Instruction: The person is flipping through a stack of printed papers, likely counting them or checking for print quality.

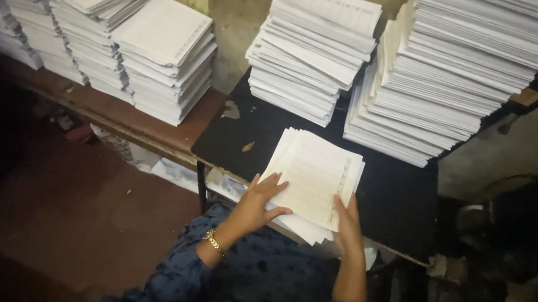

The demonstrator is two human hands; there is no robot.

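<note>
A loose sheaf of white printed sheets lies on a black table top, its near end hanging over the front edge. My left hand, with a gold wristwatch, holds the sheaf's near left corner, fingers spread on top. The sheaf's near right edge is clasped by my right hand. Both arms wear blue patterned sleeves. Behind the sheaf stand two piles of printed paper, a lower one and a taller one.
A brown bench to the left carries several more paper stacks against a yellowish wall. Below it is a reddish floor with scraps under the bench. Dark machinery or clutter fills the right side.
</note>
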